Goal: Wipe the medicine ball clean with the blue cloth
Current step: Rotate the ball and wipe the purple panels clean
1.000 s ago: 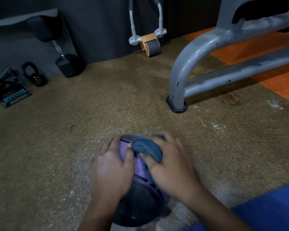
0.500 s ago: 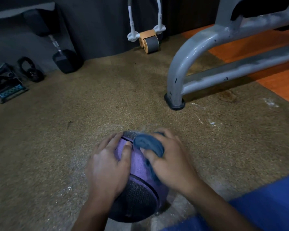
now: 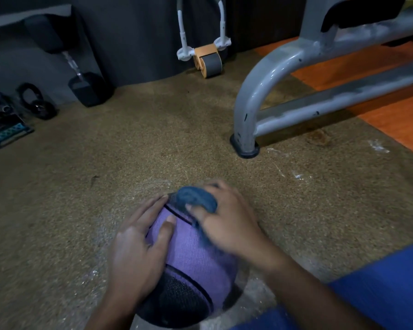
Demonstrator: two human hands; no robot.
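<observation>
Left hand [image 3: 138,253] lies flat, fingers spread, on the purple medicine ball [image 3: 196,265]. Right hand [image 3: 229,225] grasps the bunched blue cloth [image 3: 196,198], pressing it onto the ball's far side.

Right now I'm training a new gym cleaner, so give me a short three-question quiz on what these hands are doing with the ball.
1. True or false: the blue cloth is under the right hand.
2. The left hand rests on: A) the bench frame, B) the medicine ball, C) the ab roller.
3. Fill in: the ball's band between the hands is coloured ____.

Key: 1 true, its fingers grip the cloth against the ball's far top. 2 B, fingers spread over the ball's left side. 3 purple.
</observation>
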